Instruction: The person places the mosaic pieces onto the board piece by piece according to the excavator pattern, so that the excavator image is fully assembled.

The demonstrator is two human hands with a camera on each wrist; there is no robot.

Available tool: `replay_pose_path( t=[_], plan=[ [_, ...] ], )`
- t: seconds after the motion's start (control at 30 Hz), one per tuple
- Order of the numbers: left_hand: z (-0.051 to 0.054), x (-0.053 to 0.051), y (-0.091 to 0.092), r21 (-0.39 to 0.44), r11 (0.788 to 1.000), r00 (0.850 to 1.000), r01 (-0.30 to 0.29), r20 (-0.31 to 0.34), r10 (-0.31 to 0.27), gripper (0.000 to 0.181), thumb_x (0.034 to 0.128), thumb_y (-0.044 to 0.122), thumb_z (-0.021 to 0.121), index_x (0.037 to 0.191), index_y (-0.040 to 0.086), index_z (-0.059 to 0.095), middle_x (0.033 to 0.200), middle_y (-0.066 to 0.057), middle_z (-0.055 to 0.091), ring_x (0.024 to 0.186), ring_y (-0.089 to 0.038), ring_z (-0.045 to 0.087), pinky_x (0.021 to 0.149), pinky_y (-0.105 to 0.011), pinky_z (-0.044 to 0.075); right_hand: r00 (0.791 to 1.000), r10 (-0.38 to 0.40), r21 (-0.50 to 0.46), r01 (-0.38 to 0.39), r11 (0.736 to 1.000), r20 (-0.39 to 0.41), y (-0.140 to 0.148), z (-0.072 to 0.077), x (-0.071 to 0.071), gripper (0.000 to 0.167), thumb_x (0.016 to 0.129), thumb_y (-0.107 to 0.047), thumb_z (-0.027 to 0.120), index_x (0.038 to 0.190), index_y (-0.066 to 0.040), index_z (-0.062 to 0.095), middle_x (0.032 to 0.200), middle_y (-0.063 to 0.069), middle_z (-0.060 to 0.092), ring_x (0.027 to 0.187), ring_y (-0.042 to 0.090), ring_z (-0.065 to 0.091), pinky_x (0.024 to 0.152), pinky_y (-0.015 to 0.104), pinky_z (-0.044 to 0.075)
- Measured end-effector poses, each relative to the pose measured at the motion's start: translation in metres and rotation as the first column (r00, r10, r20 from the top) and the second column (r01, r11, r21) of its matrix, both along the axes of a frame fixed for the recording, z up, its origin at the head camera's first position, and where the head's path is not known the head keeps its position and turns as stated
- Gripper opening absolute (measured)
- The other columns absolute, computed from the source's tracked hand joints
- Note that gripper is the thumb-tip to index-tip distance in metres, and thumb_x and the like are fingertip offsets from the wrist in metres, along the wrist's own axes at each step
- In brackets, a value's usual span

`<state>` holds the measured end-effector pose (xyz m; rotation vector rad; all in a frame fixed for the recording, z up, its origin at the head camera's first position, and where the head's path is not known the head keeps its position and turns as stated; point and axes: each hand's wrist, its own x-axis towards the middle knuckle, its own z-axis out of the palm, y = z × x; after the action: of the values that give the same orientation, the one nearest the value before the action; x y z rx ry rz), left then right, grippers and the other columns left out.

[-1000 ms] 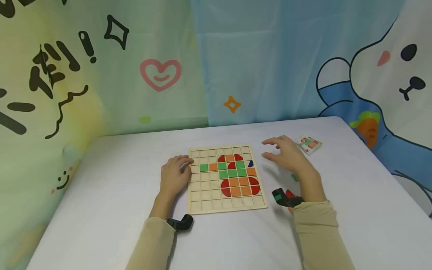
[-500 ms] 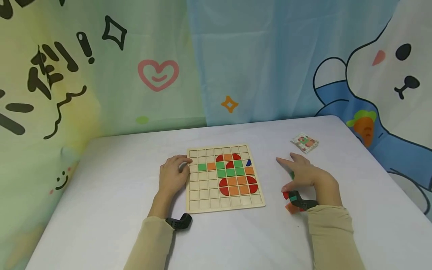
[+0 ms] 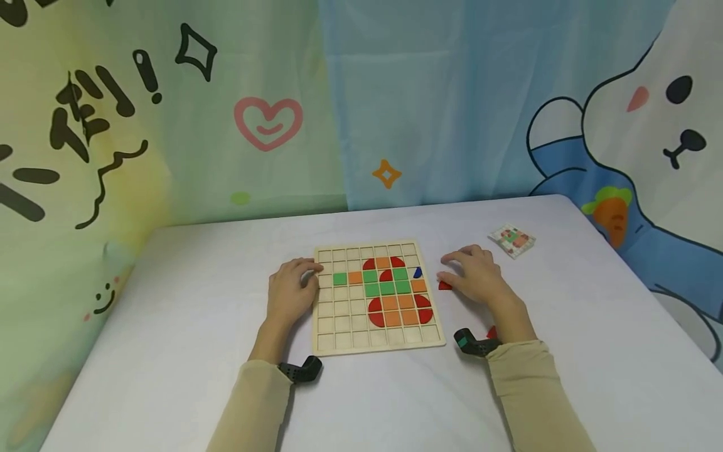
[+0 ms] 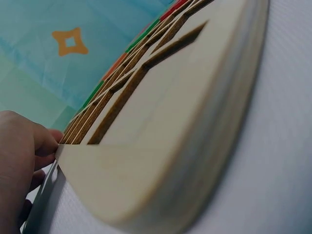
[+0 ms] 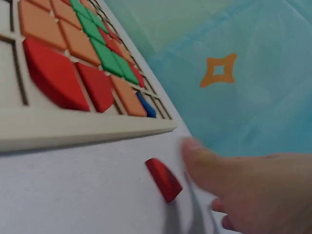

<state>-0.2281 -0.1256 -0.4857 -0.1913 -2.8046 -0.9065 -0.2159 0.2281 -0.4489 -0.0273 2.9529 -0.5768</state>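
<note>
My left hand holds the left edge of a wooden grid board, its thumb and index finger touching that edge. In the board lie red rounded, orange square and green square pieces, plus a small blue piece near the right side. Just right of the board is my right hand, thumb and fingers apart. A loose red quarter-round piece appears below its thumb in the right wrist view, with a visible gap between them; whether the piece touches the table is hard to tell.
A small pattern card lies on the white tablecloth beyond my right hand. Another red piece shows partly beside my right wrist; the forearm hides what is under it. A printed curtain hangs behind the table.
My right hand went right over the loose pieces, then came back left toward the board. A red piece now shows beneath its thumb. The left hand stays at the board's edge.
</note>
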Motion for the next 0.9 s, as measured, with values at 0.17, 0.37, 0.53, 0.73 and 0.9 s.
replay_pose_path(
  t=[0.17, 0.37, 0.53, 0.73, 0.9],
  plan=[
    [0.002, 0.0, 0.001, 0.001, 1.0, 1.0, -0.003, -0.001, 0.003, 0.025, 0.0897, 0.021, 0.052, 0.108, 0.021, 0.069, 0.129, -0.001, 0.06, 0.128, -0.024, 0.047, 0.106, -0.051, 0.031, 1.0, 0.024, 0.002, -0.024, 1.0, 0.01, -0.001, 0.006, 0.0, 0.028, 0.081, -0.034, 0.074, 0.098, -0.013, 0.066, 0.11, 0.017, 0.055, 0.104, 0.035, 0.047, 0.088, 0.06, 0.038],
    [0.003, 0.0, 0.001, 0.002, 1.0, 1.0, -0.013, 0.003, 0.013, 0.025, 0.0897, 0.021, 0.051, 0.108, 0.021, 0.069, 0.129, -0.001, 0.06, 0.128, -0.023, 0.047, 0.106, -0.05, 0.031, 0.994, 0.101, -0.088, -0.097, 0.991, 0.039, -0.001, 0.007, -0.005, 0.021, 0.083, -0.027, 0.072, 0.093, -0.009, 0.067, 0.088, 0.007, 0.061, 0.084, 0.022, 0.051, 0.076, 0.038, 0.043],
    [0.002, 0.0, 0.001, -0.003, 1.0, 1.0, -0.01, 0.001, 0.01, 0.026, 0.0897, 0.021, 0.051, 0.108, 0.021, 0.069, 0.129, -0.001, 0.06, 0.128, -0.024, 0.048, 0.105, -0.051, 0.032, 0.985, 0.136, -0.121, -0.124, 0.985, 0.102, 0.004, 0.008, -0.005, 0.029, 0.081, -0.019, 0.074, 0.107, -0.007, 0.066, 0.097, 0.009, 0.061, 0.09, 0.024, 0.051, 0.083, 0.039, 0.047],
    [0.001, 0.0, 0.001, -0.008, 1.0, 1.0, -0.017, 0.003, 0.017, 0.025, 0.0897, 0.021, 0.052, 0.108, 0.021, 0.069, 0.129, -0.001, 0.06, 0.128, -0.024, 0.047, 0.105, -0.05, 0.032, 0.989, 0.096, -0.145, -0.08, 0.986, 0.109, 0.007, 0.007, -0.004, 0.025, 0.082, -0.016, 0.073, 0.104, -0.008, 0.065, 0.091, 0.008, 0.06, 0.087, 0.023, 0.051, 0.076, 0.032, 0.045],
    [0.002, 0.001, 0.002, -0.012, 1.0, 1.0, -0.019, 0.006, 0.019, 0.026, 0.0896, 0.021, 0.051, 0.109, 0.021, 0.069, 0.129, -0.002, 0.06, 0.128, -0.024, 0.047, 0.104, -0.051, 0.033, 0.994, 0.086, -0.163, -0.074, 0.984, 0.063, 0.008, 0.004, -0.006, 0.022, 0.081, -0.016, 0.074, 0.097, -0.008, 0.061, 0.086, 0.006, 0.057, 0.084, 0.022, 0.05, 0.073, 0.031, 0.041]
  ],
)
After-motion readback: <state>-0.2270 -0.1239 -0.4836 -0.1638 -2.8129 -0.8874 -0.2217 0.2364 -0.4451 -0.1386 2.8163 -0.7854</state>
